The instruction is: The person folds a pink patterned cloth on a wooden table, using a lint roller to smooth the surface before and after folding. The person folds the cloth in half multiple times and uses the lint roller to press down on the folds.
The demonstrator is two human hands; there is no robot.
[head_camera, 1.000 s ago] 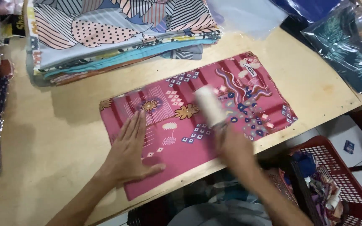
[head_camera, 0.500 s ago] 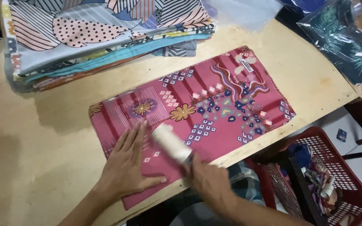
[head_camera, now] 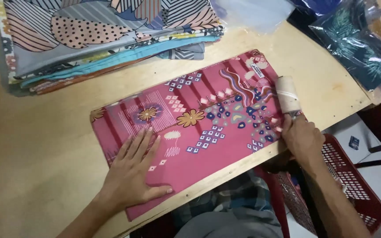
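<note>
A small white rectangular label (head_camera: pixel 257 69) is sewn at the far edge of the pink patterned cloth (head_camera: pixel 199 128), just beyond the fingers of the right hand (head_camera: pixel 300 136) and well to the right of the left hand's fingertips (head_camera: pixel 144 132). Farther right of the right fingers lies a clear plastic package (head_camera: pixel 358 46) holding dark teal leafy fabric. Another clear, empty-looking plastic bag (head_camera: pixel 256 13) sits beyond both hands, at the table's far edge.

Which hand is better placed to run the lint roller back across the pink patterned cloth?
The right hand, most likely. It grips the lint roller at the right end of the pink patterned cloth. The left hand lies flat on the cloth's left part, pinning it to the wooden table.
</note>
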